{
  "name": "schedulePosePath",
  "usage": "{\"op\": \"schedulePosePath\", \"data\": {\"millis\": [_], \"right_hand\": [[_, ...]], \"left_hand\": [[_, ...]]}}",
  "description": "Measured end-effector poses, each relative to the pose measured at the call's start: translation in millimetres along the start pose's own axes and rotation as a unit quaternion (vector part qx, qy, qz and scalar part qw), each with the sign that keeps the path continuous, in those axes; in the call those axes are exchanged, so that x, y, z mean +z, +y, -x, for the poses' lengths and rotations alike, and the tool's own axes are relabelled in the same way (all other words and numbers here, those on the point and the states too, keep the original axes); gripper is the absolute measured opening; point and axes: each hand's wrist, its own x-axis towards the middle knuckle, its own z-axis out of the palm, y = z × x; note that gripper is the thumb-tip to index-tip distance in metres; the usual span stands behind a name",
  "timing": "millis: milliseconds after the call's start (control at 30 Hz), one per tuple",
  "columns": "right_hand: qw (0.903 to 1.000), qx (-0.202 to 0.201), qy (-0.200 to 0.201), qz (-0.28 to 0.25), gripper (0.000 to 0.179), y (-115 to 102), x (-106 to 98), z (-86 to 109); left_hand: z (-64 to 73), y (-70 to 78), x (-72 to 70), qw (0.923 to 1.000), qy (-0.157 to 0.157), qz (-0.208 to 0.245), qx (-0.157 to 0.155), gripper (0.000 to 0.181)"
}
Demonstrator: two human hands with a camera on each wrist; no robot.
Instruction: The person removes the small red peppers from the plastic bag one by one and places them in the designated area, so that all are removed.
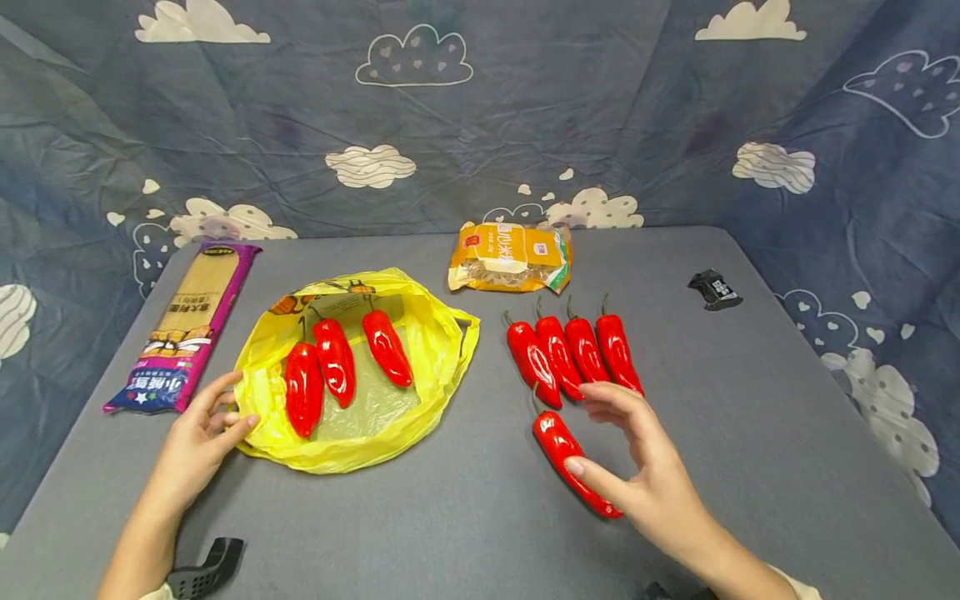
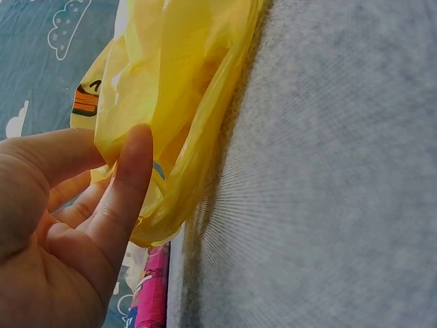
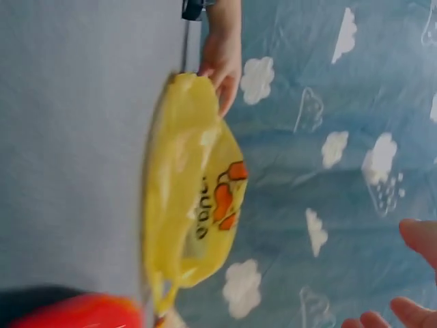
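Observation:
At the left, a yellow plastic bag point(image 1: 352, 457) lies with its mouth spread wide and three red chili peppers point(image 1: 303, 390) inside. My left hand point(image 1: 197, 437) pinches the bag's left rim between thumb and fingers; the left wrist view shows the yellow film point(image 2: 130, 102) between them. To the right of the bag, several more red peppers point(image 1: 532, 362) lie in a row, stems pointing away. Nearer to me, a single red pepper point(image 1: 573, 467) lies slanted. Over it hovers my right hand point(image 1: 645, 467), thumb and fingers spread apart, holding nothing.
An orange food packet point(image 1: 510, 258) lies at the table's back middle. A long purple pasta packet point(image 1: 183, 329) lies along the left side. A small black wrapped item point(image 1: 715, 290) sits at the back right. Cloud-patterned cloth point(image 1: 480, 117) hangs behind the grey table point(image 1: 420, 533).

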Motion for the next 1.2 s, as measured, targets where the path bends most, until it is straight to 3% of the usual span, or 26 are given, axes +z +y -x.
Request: {"op": "schedulePosePath", "data": {"millis": [200, 367, 600, 800, 933, 1067, 1200], "right_hand": [[0.9977, 0.005, -0.065, -0.017, 0.069, 2, 28, -46.0], [0.9921, 0.016, -0.119, -0.037, 0.065, 18, 63, -77.5], [0.9679, 0.090, -0.223, -0.073, 0.065, 57, 105, -115.9], [0.9423, 0.163, -0.275, -0.100, 0.065, 90, 131, -131.9], [0.9294, 0.205, -0.293, -0.089, 0.066, 105, 144, -137.8], [0.9203, 0.238, -0.298, -0.087, 0.066, 116, 154, -141.8], [0.9180, 0.239, -0.302, -0.095, 0.067, 123, 161, -143.9]], "left_hand": [[0.0, -1.2, 0.1, 1.0000, 0.001, 0.000, 0.006, 0.058], [-0.1, -1.8, 0.2, 0.9999, 0.001, 0.001, 0.010, 0.058], [0.0, -3.6, 0.6, 0.9999, 0.001, 0.005, 0.016, 0.057], [0.2, -3.8, -0.2, 1.0000, -0.005, -0.001, 0.007, 0.058], [0.2, -4.2, 0.2, 0.9999, -0.004, 0.002, 0.010, 0.058], [0.2, -3.6, 0.5, 0.9998, 0.001, 0.005, 0.017, 0.058], [0.2, -3.0, 0.1, 0.9999, 0.002, 0.000, 0.014, 0.057]]}}
